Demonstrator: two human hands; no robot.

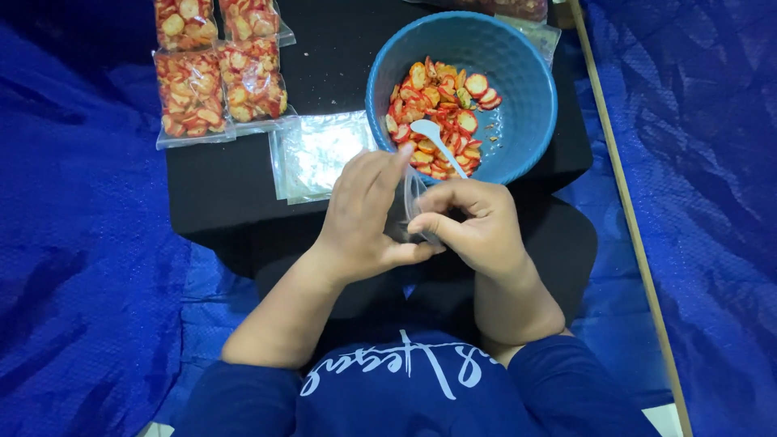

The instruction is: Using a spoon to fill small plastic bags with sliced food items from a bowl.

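Four clear, flat, rectangular filled bags of red-orange slices, laid side by side at the table's far left. Just beside them, nearer the hands, a stack of empty clear bags, flat and glossy

A bowl sits at the right of the tabletop, with chips piled in its left half and a spoon lying on them. Left of the bowl lie empty bags; farther left and behind them lie filled bags. In front of the bowl, the left hand and right hand meet around a bag.
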